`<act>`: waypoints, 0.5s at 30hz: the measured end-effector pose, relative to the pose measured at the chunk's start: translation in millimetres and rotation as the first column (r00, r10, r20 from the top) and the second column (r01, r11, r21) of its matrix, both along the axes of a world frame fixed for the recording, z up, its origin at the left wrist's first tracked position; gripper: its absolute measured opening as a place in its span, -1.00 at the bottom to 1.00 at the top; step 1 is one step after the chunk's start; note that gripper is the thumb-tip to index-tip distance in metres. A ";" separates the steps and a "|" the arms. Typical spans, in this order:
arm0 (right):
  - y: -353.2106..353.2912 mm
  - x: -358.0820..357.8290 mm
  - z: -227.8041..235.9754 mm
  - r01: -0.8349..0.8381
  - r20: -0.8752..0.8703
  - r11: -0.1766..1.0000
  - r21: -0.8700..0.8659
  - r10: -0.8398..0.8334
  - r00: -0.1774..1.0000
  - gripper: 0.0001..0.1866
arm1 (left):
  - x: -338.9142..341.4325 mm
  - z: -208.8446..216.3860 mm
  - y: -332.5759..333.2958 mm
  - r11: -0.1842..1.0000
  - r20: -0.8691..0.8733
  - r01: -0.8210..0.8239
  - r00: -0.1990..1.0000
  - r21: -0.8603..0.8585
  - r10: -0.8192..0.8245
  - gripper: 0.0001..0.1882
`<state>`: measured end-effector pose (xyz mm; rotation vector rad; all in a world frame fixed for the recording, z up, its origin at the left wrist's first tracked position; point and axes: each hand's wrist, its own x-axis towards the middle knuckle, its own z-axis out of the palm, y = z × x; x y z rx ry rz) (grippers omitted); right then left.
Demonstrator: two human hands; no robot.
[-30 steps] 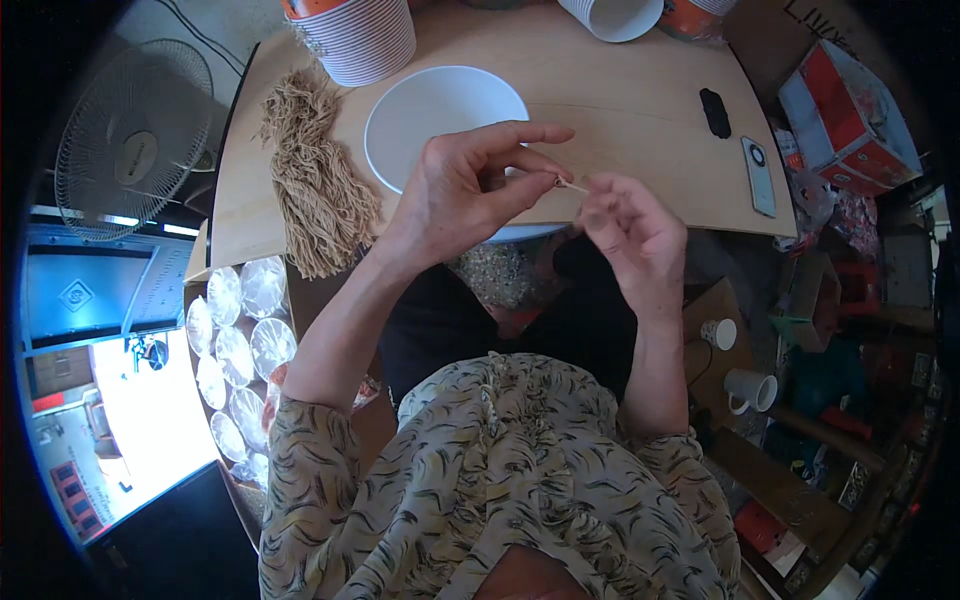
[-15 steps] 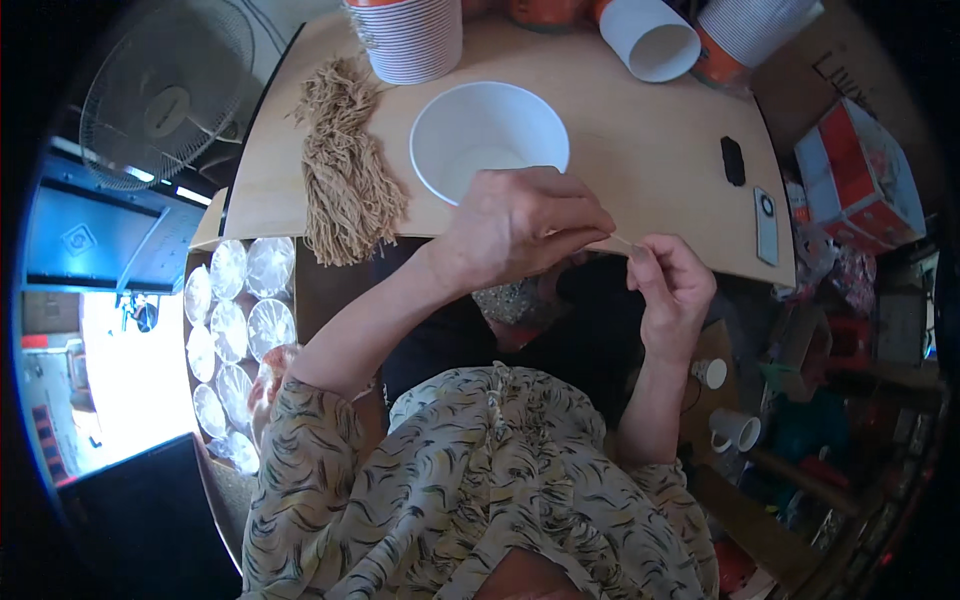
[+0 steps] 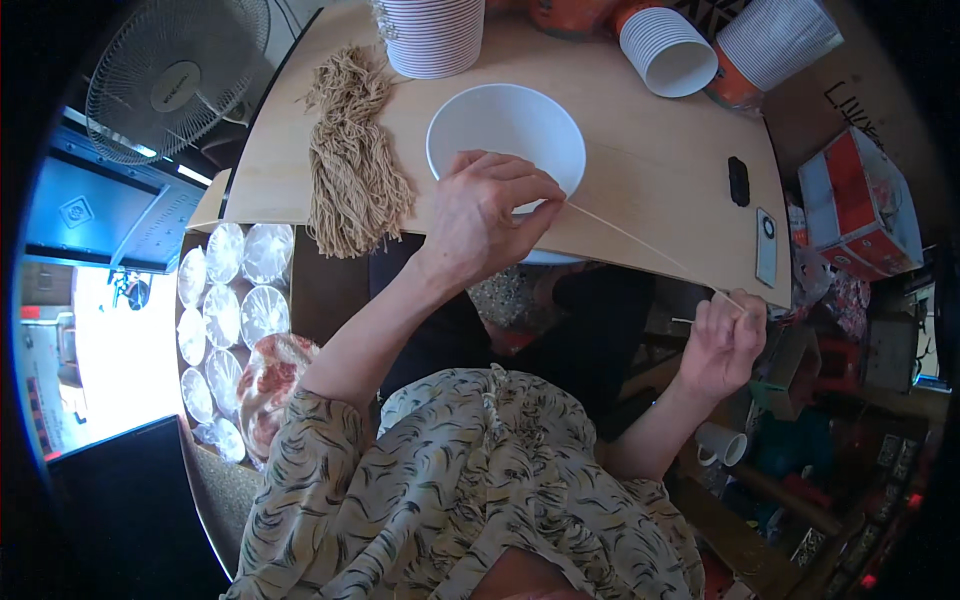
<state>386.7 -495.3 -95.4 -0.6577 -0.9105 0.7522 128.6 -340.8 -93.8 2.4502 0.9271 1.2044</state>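
A thin, light cord (image 3: 640, 243) stretches taut between my two hands, slanting down to the right over the table's near edge. My left hand (image 3: 480, 215) pinches one part of it between thumb and fingers, in front of a white paper tub (image 3: 500, 115) and hiding part of its rim. Beyond the table edge my right hand (image 3: 725, 345) is closed round the cord, with a short piece sticking out on its left side. Left of the tub lies a bundle of tan cords (image 3: 362, 175), its ends hanging over the edge.
At the back of the table (image 3: 660, 170) stand a stack of white tubs (image 3: 435, 40) and tipped cup stacks (image 3: 670, 55). A black object (image 3: 738, 180) and a phone-like object (image 3: 766, 248) lie right. Plastic-wrapped cups (image 3: 224, 315) fill a carton at left.
My right hand has moved right and slightly down, away from my left hand, drawing out a long span of cord. My left hand has shifted a little left.
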 end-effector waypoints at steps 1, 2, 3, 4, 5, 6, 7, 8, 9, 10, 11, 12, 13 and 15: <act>-0.8 2.1 0.9 -0.043 -0.038 0.999 0.024 0.044 0.998 -0.82 | 0.5 -1.5 -0.6 1.000 -0.006 -0.001 1.000 -0.015 0.001 -0.87; -1.6 4.2 1.9 -0.085 -0.075 0.995 0.050 0.089 0.993 -0.82 | 1.0 -3.0 -0.8 1.000 -0.003 -0.003 1.000 -0.018 0.003 -0.87; -3.0 6.3 2.7 -0.086 -0.072 0.995 0.047 0.090 0.993 -0.82 | 1.7 -5.0 -1.0 1.000 0.011 -0.006 1.000 -0.016 0.006 -0.89; -4.2 8.3 3.6 -0.098 -0.147 0.993 0.065 0.107 0.983 -0.83 | 2.1 -6.8 -1.0 1.000 0.025 -0.009 1.000 -0.014 0.009 -0.92; -4.6 10.8 4.5 -0.109 -0.221 0.990 0.084 0.125 0.967 -0.84 | 2.2 -8.3 -0.7 1.000 0.028 -0.010 1.000 -0.016 0.011 -0.92; -4.9 14.8 5.1 -0.109 -0.219 0.991 0.083 0.125 0.968 -0.84 | 1.8 -9.4 -0.1 1.000 0.023 -0.006 1.000 -0.005 0.006 -0.92; -4.9 19.3 5.1 -0.145 -0.256 0.982 0.118 0.171 0.951 -0.85 | 1.4 -10.2 0.4 1.000 0.017 -0.001 1.000 0.007 0.001 -0.93; -4.7 21.6 5.1 -0.179 -0.291 0.972 0.155 0.218 0.932 -0.86 | 1.1 -11.0 0.7 1.000 0.020 -0.001 1.000 0.007 0.001 -0.93; -4.0 21.3 4.4 -0.180 -0.289 0.971 0.155 0.219 0.932 -0.86 | 0.9 -12.1 0.8 1.000 0.008 0.000 1.000 0.007 0.000 -0.93; -3.3 20.2 3.8 -0.172 -0.281 0.974 0.148 0.208 0.937 -0.87 | 0.3 -12.7 1.0 1.000 -0.004 0.001 1.000 0.009 -0.001 -0.94; -2.7 19.4 3.3 -0.164 -0.272 0.976 0.141 0.198 0.942 -0.87 | -1.1 -13.1 1.3 1.000 -0.003 -0.001 1.000 0.010 0.001 -0.94; -2.0 19.0 2.7 -0.167 -0.272 0.975 0.144 0.202 0.941 -0.87 | -3.9 -13.1 1.9 1.000 -0.063 -0.018 0.998 -0.005 0.018 -0.88; -1.6 18.7 2.2 -0.178 -0.295 0.972 0.156 0.218 0.930 -0.86 | -7.3 -12.2 2.4 0.999 -0.122 -0.037 0.992 -0.019 0.035 -0.82; -1.6 18.6 1.6 -0.186 -0.317 0.967 0.172 0.234 0.919 -0.86 | -15.9 -8.1 3.1 1.000 -0.132 -0.025 0.991 0.010 0.026 -0.77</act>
